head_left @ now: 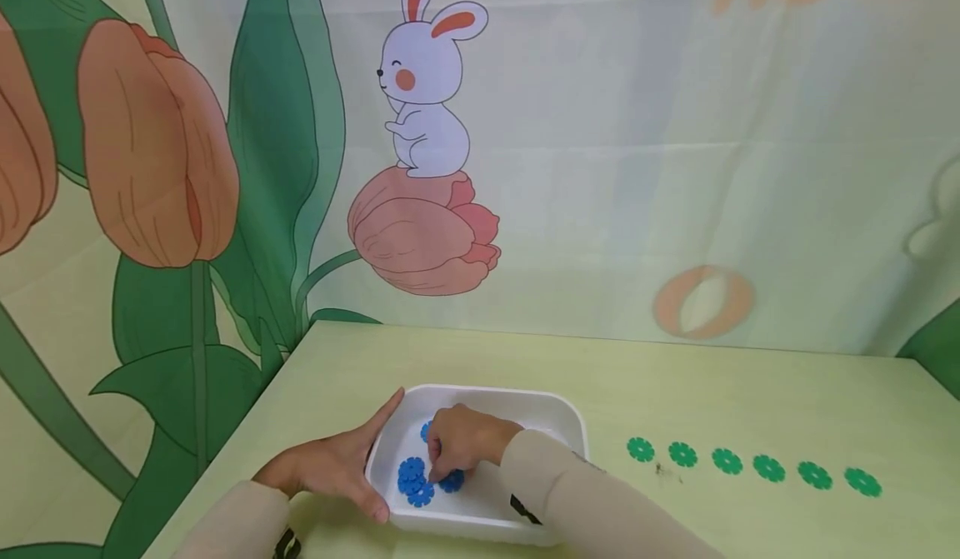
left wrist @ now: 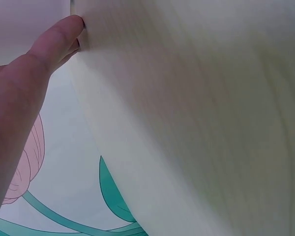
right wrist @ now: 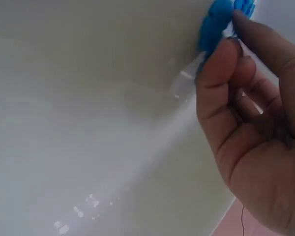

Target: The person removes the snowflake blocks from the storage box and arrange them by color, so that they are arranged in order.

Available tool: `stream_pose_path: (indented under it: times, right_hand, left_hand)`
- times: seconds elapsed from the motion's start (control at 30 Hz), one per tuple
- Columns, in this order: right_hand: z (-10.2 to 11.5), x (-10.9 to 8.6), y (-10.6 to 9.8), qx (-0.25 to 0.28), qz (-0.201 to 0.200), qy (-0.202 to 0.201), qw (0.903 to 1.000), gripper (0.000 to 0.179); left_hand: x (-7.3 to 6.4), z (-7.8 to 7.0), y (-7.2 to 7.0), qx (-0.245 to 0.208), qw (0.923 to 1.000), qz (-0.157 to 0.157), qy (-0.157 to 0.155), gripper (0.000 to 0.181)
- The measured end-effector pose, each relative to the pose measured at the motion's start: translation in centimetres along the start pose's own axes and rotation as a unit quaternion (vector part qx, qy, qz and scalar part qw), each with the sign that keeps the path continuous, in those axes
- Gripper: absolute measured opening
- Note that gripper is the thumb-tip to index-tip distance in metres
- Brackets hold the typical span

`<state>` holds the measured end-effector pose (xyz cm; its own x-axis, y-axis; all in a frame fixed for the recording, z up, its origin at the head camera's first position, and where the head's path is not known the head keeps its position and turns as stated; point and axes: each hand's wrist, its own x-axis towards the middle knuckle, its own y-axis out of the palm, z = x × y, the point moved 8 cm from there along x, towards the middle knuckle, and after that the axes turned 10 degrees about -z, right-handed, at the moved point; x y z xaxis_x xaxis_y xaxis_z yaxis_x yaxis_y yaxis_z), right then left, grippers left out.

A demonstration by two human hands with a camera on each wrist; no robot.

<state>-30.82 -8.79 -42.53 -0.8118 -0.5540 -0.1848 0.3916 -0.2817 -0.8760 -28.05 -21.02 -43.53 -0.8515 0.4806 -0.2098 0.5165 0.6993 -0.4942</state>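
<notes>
A white plastic tray (head_left: 483, 526) stands on the table. My left hand (head_left: 337, 463) spans its left end, the thumb at the near corner and a finger at the far corner. Inside, a cluster of blue snowflake discs (head_left: 412, 480) lies at the left, partly overlapping. My right hand (head_left: 468, 438) reaches down into the tray with curled fingers, thumb and forefinger pinching at a blue disc (right wrist: 214, 27). Another blue disc (head_left: 426, 431) shows partly behind this hand.
Several green snowflake discs (head_left: 727, 461) lie spaced in a row on the table (head_left: 600, 392), right of the tray. A printed cloth (head_left: 585, 167) with tulips and a rabbit hangs behind the table's far edge. A dark smudge (head_left: 660, 469) marks the tabletop near the row.
</notes>
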Motion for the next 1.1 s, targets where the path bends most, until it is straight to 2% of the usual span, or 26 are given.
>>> stream_pose_path:
  times: [0.1,0.2,0.3,0.43,0.73,1.1]
  right_hand:
    - [-0.3,-0.2,-0.4,0.011,-0.003,0.008,0.9999,0.025]
    - [0.2,-0.4,0.1,0.022,0.01,-0.011,0.9997,0.026]
    - [0.6,-0.5,0.8,0.008,0.026,-0.024,0.9994,0.028]
    - [0.4,-0.4,0.6,-0.019,0.019,-0.013,0.9995,0.028]
    - [-2.0,-1.3,-1.1,0.0,0.002,0.029,0.9996,0.029]
    - [-2.7,-1.9,-1.0,0.027,-0.007,0.048,0.9984,0.023]
  left_hand:
    - [0.0,0.0,0.0,-0.001,1.0,0.0,0.0,0.143]
    - [0.0,0.0,0.0,-0.005,0.9999,0.002,0.008,0.144]
    - [0.0,0.0,0.1,-0.012,0.9998,0.008,0.014,0.144]
    - [0.0,0.0,0.1,-0.013,0.9998,0.009,0.011,0.143]
    - [0.1,0.2,0.1,-0.008,0.9998,-0.002,-0.02,0.138]
    - [0.0,-0.2,0.0,-0.002,0.9998,-0.011,-0.017,0.137]
